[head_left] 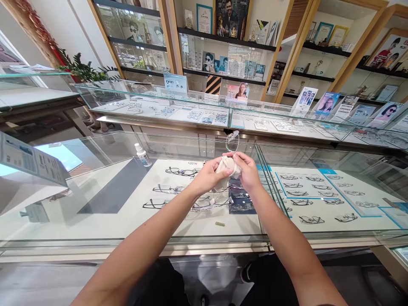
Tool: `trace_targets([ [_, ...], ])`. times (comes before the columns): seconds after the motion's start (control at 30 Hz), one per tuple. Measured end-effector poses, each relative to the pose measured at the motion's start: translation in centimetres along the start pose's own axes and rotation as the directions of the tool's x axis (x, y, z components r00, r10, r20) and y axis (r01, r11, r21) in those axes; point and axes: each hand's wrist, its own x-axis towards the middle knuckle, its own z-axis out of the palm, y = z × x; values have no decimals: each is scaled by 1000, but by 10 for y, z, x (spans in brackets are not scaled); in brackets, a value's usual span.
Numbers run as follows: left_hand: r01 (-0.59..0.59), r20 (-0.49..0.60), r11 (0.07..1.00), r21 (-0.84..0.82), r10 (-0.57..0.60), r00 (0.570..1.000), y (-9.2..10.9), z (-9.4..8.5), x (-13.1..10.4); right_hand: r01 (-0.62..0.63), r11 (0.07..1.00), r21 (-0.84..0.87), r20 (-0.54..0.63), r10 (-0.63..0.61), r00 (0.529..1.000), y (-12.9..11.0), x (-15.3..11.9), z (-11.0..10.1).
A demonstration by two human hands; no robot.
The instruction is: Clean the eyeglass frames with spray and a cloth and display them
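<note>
Glass counter [95,243]; L hand [208,173], R hand [249,171] clamped on cloth [227,164], prob. gripping glasses [233,143] thru it.

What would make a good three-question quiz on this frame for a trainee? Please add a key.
1. True or false: the left hand and the right hand both touch the cloth.

2. Multiple choice: what shows just above the fingers in the picture?
a) a pen
b) glasses
c) a comb

3. Short answer: on which side of the two hands is the white bottle, the person's left or right?

Key:
1. True; each hand has hold of it.
2. b; a rounded lens sticks up past the fingers, the rest being largely hidden.
3. Left.
</note>
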Motion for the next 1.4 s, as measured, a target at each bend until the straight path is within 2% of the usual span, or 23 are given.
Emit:
trace_targets([
  [0.13,-17,-2,1000,26,18,1000,-1,1,1,-31,999,44,-15,32,999,1,0,1],
  [0.33,-71,-165,995,68,82,983,-2,8,1,-7,1000,5,21,7,1000,5,-5,9],
  [0.57,-189,-266,966,176,232,936,-4,11,1,34,999,-19,43,-34,999,1,-10,17],
  [0.8,-70,-203,987,142,98,974,-2,2,5,17,998,59,9,-18,1000,1,-6,10],
  [0.93,-36,-277,996,79,57,959,-3,-12,10,93,996,14,-32,-92,995,-3,-1,2],
  [1.03,-77,-334,997,24,80,939,2,-21,13,106,994,-40,-9,-106,994,-4,1,-2],
  [1.2,-107,-264,993,40,114,958,11,-22,9,23,993,-112,103,-11,995,0,0,-1],
  [1.4,-91,-124,996,-16,89,988,12,-14,3,-40,987,-158,130,61,990,6,-3,2],
])
